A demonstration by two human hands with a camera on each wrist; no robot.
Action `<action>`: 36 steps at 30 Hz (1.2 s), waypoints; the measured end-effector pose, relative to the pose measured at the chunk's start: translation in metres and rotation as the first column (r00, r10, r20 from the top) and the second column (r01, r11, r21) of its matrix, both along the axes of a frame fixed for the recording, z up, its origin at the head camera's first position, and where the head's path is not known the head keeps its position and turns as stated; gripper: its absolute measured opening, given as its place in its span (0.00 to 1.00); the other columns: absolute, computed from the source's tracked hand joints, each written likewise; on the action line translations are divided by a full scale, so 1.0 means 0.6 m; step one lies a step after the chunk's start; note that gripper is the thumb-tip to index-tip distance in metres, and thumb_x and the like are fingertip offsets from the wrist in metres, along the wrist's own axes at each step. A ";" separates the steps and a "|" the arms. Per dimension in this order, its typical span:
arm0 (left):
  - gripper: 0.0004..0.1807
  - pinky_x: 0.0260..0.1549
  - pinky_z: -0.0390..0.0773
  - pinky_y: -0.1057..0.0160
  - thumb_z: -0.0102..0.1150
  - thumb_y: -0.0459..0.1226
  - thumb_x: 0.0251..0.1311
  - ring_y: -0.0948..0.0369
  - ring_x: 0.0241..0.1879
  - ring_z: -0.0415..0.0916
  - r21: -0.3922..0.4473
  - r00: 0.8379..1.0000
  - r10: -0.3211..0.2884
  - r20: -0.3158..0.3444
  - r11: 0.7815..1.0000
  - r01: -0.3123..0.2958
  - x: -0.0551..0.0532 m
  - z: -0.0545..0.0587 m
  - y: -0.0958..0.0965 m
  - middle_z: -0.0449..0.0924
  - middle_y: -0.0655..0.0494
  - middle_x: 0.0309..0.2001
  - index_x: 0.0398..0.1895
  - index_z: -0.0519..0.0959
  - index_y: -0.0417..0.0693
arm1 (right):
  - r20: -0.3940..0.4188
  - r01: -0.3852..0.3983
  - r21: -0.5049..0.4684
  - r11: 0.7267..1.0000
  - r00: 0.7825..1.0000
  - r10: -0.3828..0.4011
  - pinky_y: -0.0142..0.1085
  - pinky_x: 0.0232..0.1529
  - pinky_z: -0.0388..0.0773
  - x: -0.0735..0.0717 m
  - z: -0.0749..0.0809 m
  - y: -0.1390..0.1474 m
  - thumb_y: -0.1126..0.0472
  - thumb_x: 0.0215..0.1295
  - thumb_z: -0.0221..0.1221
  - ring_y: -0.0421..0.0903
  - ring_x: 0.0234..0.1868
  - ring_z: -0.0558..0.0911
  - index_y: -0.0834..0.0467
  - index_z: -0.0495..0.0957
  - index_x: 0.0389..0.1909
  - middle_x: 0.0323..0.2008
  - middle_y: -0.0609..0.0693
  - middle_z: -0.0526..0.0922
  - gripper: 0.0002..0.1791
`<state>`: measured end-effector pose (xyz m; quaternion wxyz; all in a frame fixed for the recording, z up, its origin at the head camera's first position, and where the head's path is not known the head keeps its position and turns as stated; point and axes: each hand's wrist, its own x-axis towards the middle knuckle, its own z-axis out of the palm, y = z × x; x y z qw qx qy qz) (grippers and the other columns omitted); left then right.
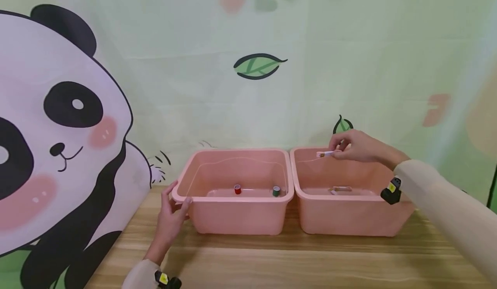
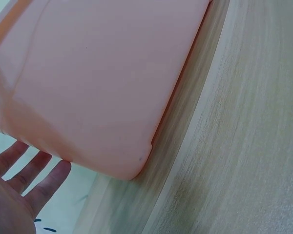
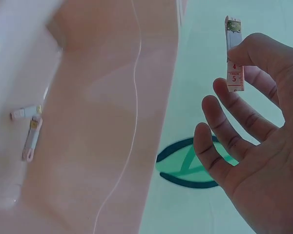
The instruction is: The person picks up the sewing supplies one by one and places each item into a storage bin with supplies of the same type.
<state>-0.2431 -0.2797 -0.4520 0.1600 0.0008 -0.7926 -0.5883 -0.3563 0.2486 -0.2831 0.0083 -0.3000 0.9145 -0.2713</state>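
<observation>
My right hand [image 1: 359, 146] pinches a folded tape measure [image 3: 235, 78] between thumb and forefinger, over the back part of the right pink bin [image 1: 349, 215]. White with red numbers, the tape has a metal end at its top in the right wrist view. The other fingers of that hand are spread and touch nothing. Two more folded tape measures [image 3: 33, 139] lie on that bin's floor. At the near left corner of the left pink bin [image 1: 238, 215], my left hand [image 1: 171, 220] holds the rim, its fingertips [image 2: 63, 168] against the outer wall.
Inside the left bin stand a small red spool [image 1: 237, 189] and a small green spool [image 1: 276, 191], apart from each other. Both bins sit side by side on a wooden table [image 1: 272, 263]. Behind them hangs a pale green cloth [image 1: 186, 86] with a printed panda and leaves.
</observation>
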 end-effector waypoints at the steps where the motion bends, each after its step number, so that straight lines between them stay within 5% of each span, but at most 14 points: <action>1: 0.40 0.44 0.87 0.56 0.58 0.52 0.73 0.45 0.58 0.75 -0.001 1.000 0.001 -0.004 1.000 -0.001 0.000 0.000 0.000 0.61 0.46 0.76 0.80 0.48 0.69 | 0.004 0.012 0.007 1.000 1.000 -0.012 0.42 0.43 0.81 -0.004 0.001 0.002 0.61 0.69 0.65 0.51 0.46 0.81 0.51 0.83 0.37 0.40 0.47 0.85 0.01; 9: 0.38 0.43 0.88 0.56 0.58 0.50 0.74 0.46 0.56 0.76 0.004 1.000 0.000 -0.021 1.000 0.000 -0.001 -0.003 0.000 0.64 0.43 0.74 0.80 0.49 0.69 | 0.144 0.130 -0.007 0.992 0.981 -0.127 0.41 0.41 0.84 -0.016 0.001 0.017 0.54 0.70 0.66 0.54 0.47 0.79 0.56 0.81 0.44 0.45 0.55 0.82 0.10; 14: 0.37 0.42 0.88 0.56 0.57 0.50 0.74 0.46 0.55 0.76 0.005 1.000 -0.004 -0.024 1.000 0.004 0.001 -0.003 -0.001 0.65 0.42 0.73 0.79 0.50 0.68 | 0.186 0.158 -0.013 0.987 0.971 -0.153 0.38 0.38 0.84 -0.021 -0.004 0.027 0.54 0.70 0.66 0.54 0.43 0.78 0.57 0.81 0.45 0.43 0.59 0.81 0.11; 22: 0.38 0.43 0.88 0.55 0.57 0.51 0.74 0.44 0.56 0.75 0.005 1.000 -0.011 -0.021 1.000 0.011 0.003 -0.002 -0.004 0.64 0.42 0.74 0.80 0.49 0.69 | 0.251 0.201 -0.036 0.979 0.950 -0.186 0.43 0.43 0.87 -0.021 -0.011 0.035 0.50 0.68 0.68 0.60 0.50 0.79 0.55 0.81 0.46 0.50 0.59 0.80 0.15; 36: 0.38 0.43 0.88 0.56 0.57 0.50 0.74 0.44 0.56 0.75 0.010 0.999 -0.007 -0.031 1.000 0.008 -0.002 -0.004 -0.003 0.63 0.42 0.75 0.80 0.49 0.69 | 0.219 0.194 -0.021 0.981 0.958 -0.185 0.43 0.44 0.87 -0.029 -0.014 0.040 0.51 0.70 0.66 0.59 0.50 0.80 0.57 0.80 0.47 0.50 0.58 0.81 0.15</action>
